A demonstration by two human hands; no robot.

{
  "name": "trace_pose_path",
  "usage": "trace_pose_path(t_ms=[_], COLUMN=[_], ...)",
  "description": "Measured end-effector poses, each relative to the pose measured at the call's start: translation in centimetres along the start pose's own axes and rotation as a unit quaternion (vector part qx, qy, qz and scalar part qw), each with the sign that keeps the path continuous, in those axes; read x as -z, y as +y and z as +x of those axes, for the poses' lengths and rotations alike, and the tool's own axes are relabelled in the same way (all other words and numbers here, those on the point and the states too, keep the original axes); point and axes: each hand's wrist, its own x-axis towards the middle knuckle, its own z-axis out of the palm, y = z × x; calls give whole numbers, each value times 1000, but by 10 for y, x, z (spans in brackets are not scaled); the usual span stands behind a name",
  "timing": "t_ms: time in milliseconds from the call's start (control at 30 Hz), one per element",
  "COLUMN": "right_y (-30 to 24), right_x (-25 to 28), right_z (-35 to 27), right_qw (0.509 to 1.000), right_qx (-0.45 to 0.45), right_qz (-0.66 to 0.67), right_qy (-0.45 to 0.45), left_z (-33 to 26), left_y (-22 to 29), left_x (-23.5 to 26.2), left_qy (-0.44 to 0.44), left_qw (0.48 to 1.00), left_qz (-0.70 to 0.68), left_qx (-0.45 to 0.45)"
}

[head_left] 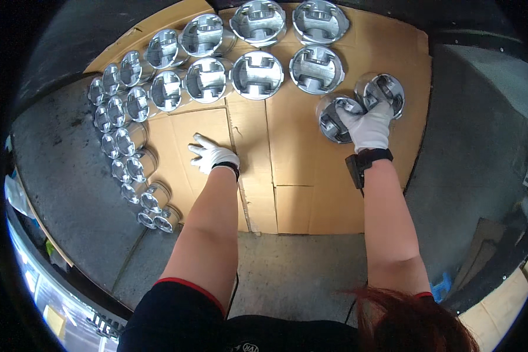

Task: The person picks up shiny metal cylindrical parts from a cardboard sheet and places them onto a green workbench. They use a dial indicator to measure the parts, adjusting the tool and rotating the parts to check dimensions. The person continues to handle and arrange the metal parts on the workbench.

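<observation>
Item: two metal pistons (358,105), far right on cardboard sheet (287,176). Right hand (369,126), fingers closed, grips both. Left hand (212,155), fingers spread flat on cardboard. Likely heavy, rigid, slick; grip the skirt walls.

Two shiny upturned pistons (336,120) on cardboard

Flattened brown cardboard packaging (311,176) lies spread on the grey floor; no labels, signs or screens are legible.
</observation>
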Motion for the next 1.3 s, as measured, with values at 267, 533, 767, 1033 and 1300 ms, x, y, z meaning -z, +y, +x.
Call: trace_pose_path(t_ms=[267, 533, 767, 1033, 1300], right_y=[-10, -44, -41, -50, 23], right_x=[32, 67, 41, 55, 163], right_z=[16, 116, 157, 103, -148], right_qw=[992, 934, 910, 931, 970], right_qx=[114, 276, 265, 310, 157], right_qz=[-39, -215, -287, -190, -121], right_qy=[-38, -69, -135, -30, -138], left_z=[0, 1, 3, -3, 63], left_y=[-2, -1, -3, 1, -130], left_x=[-3, -6, -9, 4, 13], left_qy=[19, 18, 15, -5, -116], left_qw=[1000, 1000, 1000, 999, 893], left_qz=[-19, -14, -24, -6, 129], left_qx=[-12, -12, -7, -40, -416])
